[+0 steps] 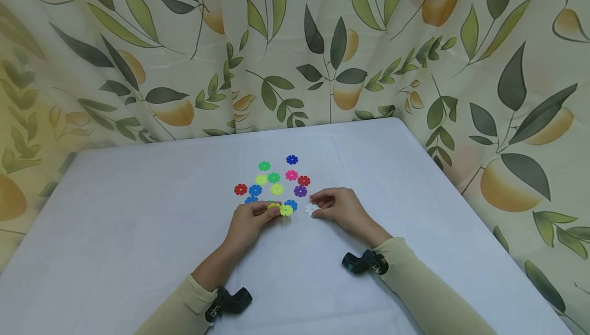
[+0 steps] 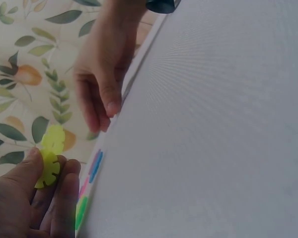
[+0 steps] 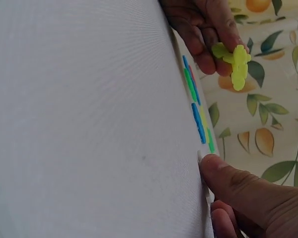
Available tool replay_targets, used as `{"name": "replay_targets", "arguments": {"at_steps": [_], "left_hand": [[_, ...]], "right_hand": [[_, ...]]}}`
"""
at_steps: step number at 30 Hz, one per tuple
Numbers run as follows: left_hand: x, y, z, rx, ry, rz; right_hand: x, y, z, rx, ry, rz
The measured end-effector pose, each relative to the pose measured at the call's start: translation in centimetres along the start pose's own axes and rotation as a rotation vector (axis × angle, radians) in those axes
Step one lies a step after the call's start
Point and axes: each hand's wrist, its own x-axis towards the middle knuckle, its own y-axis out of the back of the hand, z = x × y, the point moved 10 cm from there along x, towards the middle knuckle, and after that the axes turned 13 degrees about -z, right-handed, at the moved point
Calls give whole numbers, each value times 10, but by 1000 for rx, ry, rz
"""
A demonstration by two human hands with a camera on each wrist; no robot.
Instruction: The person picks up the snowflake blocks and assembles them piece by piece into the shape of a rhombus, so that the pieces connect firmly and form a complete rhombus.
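My left hand (image 1: 249,225) pinches two yellow notched discs (image 1: 286,210) between thumb and fingers, above the table. They are joined at an angle, as the yellow pieces (image 3: 239,68) in the right wrist view show. My right hand (image 1: 343,209) has its thumb and fingertips at the edge of a white notched disc (image 1: 311,209), which is low at the tabletop. In the right wrist view the thumb (image 3: 221,171) presses on its near side, and the disc is mostly hidden there. A blue disc (image 1: 291,205) lies between the two hands.
Beyond the hands, several loose notched discs lie on the white table (image 1: 138,232), among them a red one (image 1: 240,189), a purple one (image 1: 300,191), a pink one (image 1: 291,175) and a green one (image 1: 264,166). A leaf-patterned curtain (image 1: 286,68) hangs behind the table.
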Motion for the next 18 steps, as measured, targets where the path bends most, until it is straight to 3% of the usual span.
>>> {"name": "replay_targets", "arguments": {"at_steps": [18], "left_hand": [[0,0,0,-15,-14,-1]], "right_hand": [[-1,-1,0,-21,10,21]]}}
